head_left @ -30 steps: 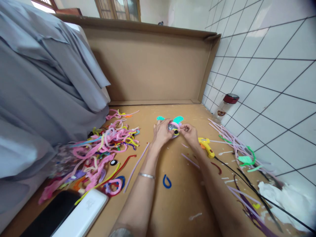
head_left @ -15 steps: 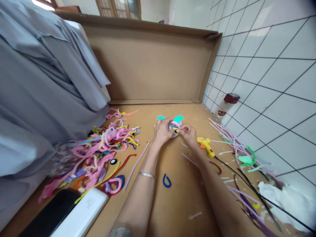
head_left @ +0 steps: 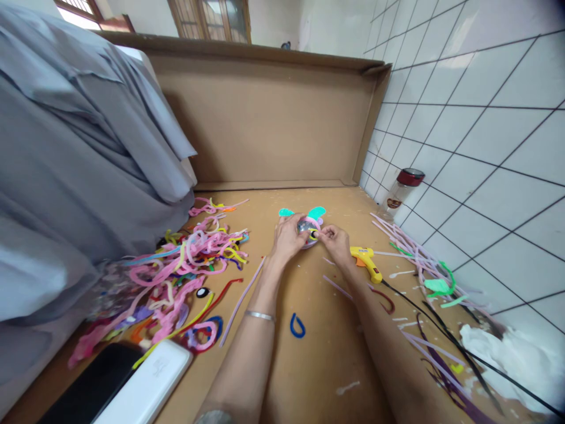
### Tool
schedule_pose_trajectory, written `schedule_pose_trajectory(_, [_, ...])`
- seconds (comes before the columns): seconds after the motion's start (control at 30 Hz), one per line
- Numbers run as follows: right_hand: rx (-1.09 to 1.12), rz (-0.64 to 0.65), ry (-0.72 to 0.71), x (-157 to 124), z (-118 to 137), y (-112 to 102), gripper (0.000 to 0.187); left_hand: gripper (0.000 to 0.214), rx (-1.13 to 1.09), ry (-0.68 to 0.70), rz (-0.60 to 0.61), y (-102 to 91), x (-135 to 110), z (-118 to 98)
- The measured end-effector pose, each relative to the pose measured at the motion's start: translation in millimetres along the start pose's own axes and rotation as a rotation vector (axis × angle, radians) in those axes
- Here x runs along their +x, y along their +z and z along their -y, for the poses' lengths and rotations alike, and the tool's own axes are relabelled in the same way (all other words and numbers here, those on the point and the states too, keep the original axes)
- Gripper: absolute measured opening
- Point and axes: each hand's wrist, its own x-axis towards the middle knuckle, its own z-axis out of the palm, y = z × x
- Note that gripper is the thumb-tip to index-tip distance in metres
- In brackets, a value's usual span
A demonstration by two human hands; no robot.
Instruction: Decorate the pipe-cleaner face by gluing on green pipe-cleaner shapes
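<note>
A small round craft piece (head_left: 308,224) with a pink fuzzy rim, a shiny grey middle and teal leaf-shaped flaps (head_left: 316,212) stands on the brown work surface. My left hand (head_left: 289,237) is closed around its left side. At its front sits a black eye-like piece edged in yellow (head_left: 313,234). The fingertips of my right hand (head_left: 334,240) are pinched together against the right side of this eye piece; whether they grip it I cannot make out. A bent blue pipe cleaner (head_left: 297,325) lies nearer me, between my forearms.
A yellow glue gun (head_left: 367,263) with a black cord lies right of my right hand. Tangled pipe cleaners (head_left: 194,253) cover the left side, near a white power bank (head_left: 148,383). Lilac pipe cleaners (head_left: 410,241) and a red-lidded bottle (head_left: 399,191) are by the tiled wall.
The whole view has shifted slightly. Both hands keep their hold at the craft piece, with hardly any movement of the fingers.
</note>
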Motion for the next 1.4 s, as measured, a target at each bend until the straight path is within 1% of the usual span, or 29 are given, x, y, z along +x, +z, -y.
schedule_pose_trajectory(0.17, [-0.022, -0.004, -0.014, 0, 0, -1, 0.033, 0.037, -0.019, 0.01, -0.003, -0.9, 0, 1])
schedule_pose_trajectory(0.27, [0.006, -0.034, -0.034, 0, -1, -1, 0.033, 0.034, -0.028, 0.011, -0.003, -0.9, 0, 1])
schedule_pose_trajectory(0.33, [0.029, -0.085, -0.048, 1, -2, 0, 0.032, 0.033, -0.035, 0.008, -0.003, -0.7, 0, 0])
schedule_pose_trajectory(0.4, [0.027, -0.162, -0.075, 1, -1, 0, 0.031, 0.032, -0.037, 0.006, -0.004, -0.6, 0, -2])
schedule_pose_trajectory(0.47, [0.003, -0.225, -0.14, 0, 0, 1, 0.032, 0.033, -0.04, 0.005, -0.006, -0.8, 0, -3])
schedule_pose_trajectory(0.5, [-0.006, -0.237, -0.19, 0, 1, 1, 0.03, 0.034, -0.044, 0.007, -0.004, -0.9, 0, -3])
schedule_pose_trajectory(0.6, [-0.023, -0.198, -0.35, -2, 4, 2, 0.02, 0.038, -0.066, 0.007, 0.006, -1.8, 0, -3])
schedule_pose_trajectory(0.67, [-0.061, -0.152, -0.413, -4, 5, 4, 0.021, 0.039, -0.081, 0.001, 0.013, -2.4, 0, -3])
schedule_pose_trajectory(0.73, [-0.141, -0.104, -0.434, -6, 5, 5, 0.023, 0.038, -0.088, -0.005, 0.012, -2.6, 0, -4])
schedule_pose_trajectory(0.83, [-0.285, -0.032, -0.429, -10, 5, 8, 0.027, 0.038, -0.093, -0.002, 0.002, -2.0, 0, -5])
schedule_pose_trajectory(0.93, [-0.383, 0.004, -0.419, -13, 6, 10, 0.03, 0.035, -0.114, 0.0, -0.014, -2.7, 0, -5])
schedule_pose_trajectory(1.0, [-0.417, 0.005, -0.417, -15, 7, 10, 0.031, 0.033, -0.14, -0.004, -0.081, -5.9, -1, -5])
schedule_pose_trajectory(1.03, [-0.425, 0.003, -0.42, -15, 8, 10, 0.031, 0.033, -0.156, -0.014, -0.146, -8.5, -2, -5])
schedule_pose_trajectory(1.13, [-0.419, 0.0, -0.43, -16, 8, 10, 0.031, 0.034, -0.231, -0.099, -0.408, -17.4, -6, 2])
schedule_pose_trajectory(1.2, [-0.4, -0.003, -0.435, -16, 8, 11, 0.031, 0.035, -0.322, -0.2, -0.541, -20.8, -12, 11])
schedule_pose_trajectory(1.23, [-0.39, -0.008, -0.437, -16, 8, 11, 0.031, 0.034, -0.375, -0.259, -0.58, -20.9, -15, 16])
schedule_pose_trajectory(1.3, [-0.369, -0.019, -0.442, -16, 8, 12, 0.031, 0.031, -0.469, -0.374, -0.615, -17.2, -23, 26])
schedule_pose_trajectory(1.33, [-0.359, -0.023, -0.442, -16, 8, 12, 0.031, 0.029, -0.501, -0.421, -0.613, -13.5, -27, 30])
schedule_pose_trajectory(1.4, [-0.339, -0.025, -0.44, -16, 7, 12, 0.031, 0.027, -0.527, -0.465, -0.572, -3.7, -35, 36])
